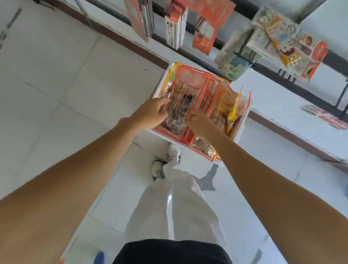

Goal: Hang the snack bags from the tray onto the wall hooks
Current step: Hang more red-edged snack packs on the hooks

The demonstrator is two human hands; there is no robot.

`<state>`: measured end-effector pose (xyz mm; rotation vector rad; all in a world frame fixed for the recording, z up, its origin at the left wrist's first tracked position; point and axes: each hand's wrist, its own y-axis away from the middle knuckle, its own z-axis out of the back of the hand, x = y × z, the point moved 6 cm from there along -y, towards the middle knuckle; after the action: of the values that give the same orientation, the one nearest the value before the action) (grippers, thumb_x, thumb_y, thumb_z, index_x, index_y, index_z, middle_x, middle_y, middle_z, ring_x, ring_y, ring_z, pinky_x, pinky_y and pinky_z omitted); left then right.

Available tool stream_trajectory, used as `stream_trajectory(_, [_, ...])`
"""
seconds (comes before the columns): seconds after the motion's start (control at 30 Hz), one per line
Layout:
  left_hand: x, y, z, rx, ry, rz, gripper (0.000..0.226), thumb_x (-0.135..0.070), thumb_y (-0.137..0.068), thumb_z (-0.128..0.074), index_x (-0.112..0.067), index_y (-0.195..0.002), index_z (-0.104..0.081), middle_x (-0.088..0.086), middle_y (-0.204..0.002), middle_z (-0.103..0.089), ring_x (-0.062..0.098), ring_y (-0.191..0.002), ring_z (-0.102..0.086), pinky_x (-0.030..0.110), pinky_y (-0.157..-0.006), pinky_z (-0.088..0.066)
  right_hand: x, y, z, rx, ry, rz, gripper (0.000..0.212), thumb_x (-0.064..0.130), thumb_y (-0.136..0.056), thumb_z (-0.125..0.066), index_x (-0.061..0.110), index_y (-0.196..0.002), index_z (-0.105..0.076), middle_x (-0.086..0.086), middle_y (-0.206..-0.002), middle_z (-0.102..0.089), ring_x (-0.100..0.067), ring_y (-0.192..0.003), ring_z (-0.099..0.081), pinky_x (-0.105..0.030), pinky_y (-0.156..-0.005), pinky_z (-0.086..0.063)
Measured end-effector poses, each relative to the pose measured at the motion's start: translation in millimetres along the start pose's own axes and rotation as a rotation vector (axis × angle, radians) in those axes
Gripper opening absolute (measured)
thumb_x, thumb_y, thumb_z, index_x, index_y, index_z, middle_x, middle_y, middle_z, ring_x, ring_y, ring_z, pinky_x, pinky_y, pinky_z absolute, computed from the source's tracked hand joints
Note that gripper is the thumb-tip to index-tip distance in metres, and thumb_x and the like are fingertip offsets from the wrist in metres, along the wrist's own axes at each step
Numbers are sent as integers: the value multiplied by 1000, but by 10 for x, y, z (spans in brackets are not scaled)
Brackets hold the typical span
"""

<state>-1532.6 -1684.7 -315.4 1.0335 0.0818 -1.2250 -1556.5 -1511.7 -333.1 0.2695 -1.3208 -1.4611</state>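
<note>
No text can be read: the dark printing on the white panel [2, 39] far left of the tray [241, 128], the red sign [327, 118] to its right and the hanging packs [285, 43] beyond it are blurred.

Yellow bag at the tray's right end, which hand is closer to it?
Right. The right hand grips the clear snack bag beside the yellow bag; the left hand holds that snack bag's far edge, farther from it.

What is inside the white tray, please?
Red-edged clear snack bags stand packed in the white tray, with yellow-edged bags among them. The left hand and right hand grip the front bag. The tray's bottom and the bags' lower parts are covered.
</note>
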Motion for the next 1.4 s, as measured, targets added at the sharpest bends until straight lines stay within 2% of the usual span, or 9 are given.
stream_trajectory(0.13, [219, -466, -174, -11, 131, 78, 51, -27, -98, -49, -32, -148, -38, -4, -142, -51, 26, -82, -68, 45, -88, -55, -176, -561, -72, -89, -113, -102, 63, 20, -96, -58, 16, -151, -29, -1, -67, -52, -13, -45, -40, -22, -41, -31])
stream_trajectory(0.3, [450, -896, -450, 44, 226, 203, 57, -16, -99, -47, -26, -153, -31, 2, -116, -58, 2, -32, -41, 24, -44, -41, -227, -926, -117, -315, -234, -162, 52, 31, -86, -64, 23, -130, -37, -11, -107, -63, -25, -77, -63, -32, -56, -46])
stream_trajectory(0.4, [582, -999, -524, 47, 246, 190, 60, -17, -99, -50, -24, -154, -28, 7, -153, -39, 0, -83, -67, 16, -66, -47, -260, -1003, -126, -362, -287, -168, 27, 20, -91, -57, 17, -115, -44, -6, -88, -62, -22, -65, -57, -31, -52, -45])
stream_trajectory(0.5, [625, -972, -541, 50, 272, 191, 61, -16, -98, -52, -25, -154, -28, 2, -158, -33, 23, -134, -48, 24, -81, -45, -212, -1036, -80, -386, -336, -153, 29, 20, -92, -60, 17, -114, -42, -1, -79, -57, -17, -56, -51, -28, -47, -39])
stream_trajectory(0.67, [638, -958, -479, 93, 234, 197, 56, -20, -99, -51, -24, -152, -33, 4, -127, -56, 18, -85, -59, 37, -74, -50, -34, -1070, -226, -217, -431, -171, 17, 15, -96, -53, 20, -113, -50, -7, -86, -63, -22, -65, -61, -31, -54, -49])
stream_trajectory(0.83, [627, -942, -248, 40, 281, 218, 52, -22, -99, -51, -23, -149, -38, 4, -152, -42, 29, -127, -53, 36, -98, -44, 82, -966, -165, -272, -425, -93, 24, 10, -99, -42, 25, -101, -60, -8, -92, -68, -13, -54, -48, -25, -49, -41])
stream_trajectory(1.03, [451, -652, 14, 49, 318, 166, 55, -22, -95, -58, -24, -146, -38, 7, -146, -45, 19, -96, -59, 30, -77, -47, 133, -390, -26, -268, -610, -12, 25, 2, -99, -45, 23, -101, -58, 8, -67, -64, -14, -62, -54, -26, -52, -42])
stream_trajectory(1.13, [182, -484, 234, 98, 305, 69, 53, -24, -96, -58, -22, -146, -40, 9, -146, -48, 21, -110, -59, 34, -92, -48, 145, 33, 166, -285, -777, 40, 30, -9, -98, -45, 15, -83, -53, 13, -50, -65, 0, -47, -59, -14, -43, -42])
stream_trajectory(1.4, [-1281, 217, 971, 189, 218, -274, 31, -31, -97, -61, -24, -127, -57, -5, -119, -62, 2, -93, -62, 14, -73, -44, 267, 1559, 799, -539, -1010, 230, 19, -4, -95, -54, 14, -99, -58, -19, -106, -73, -31, -92, -70, -50, -86, -56])
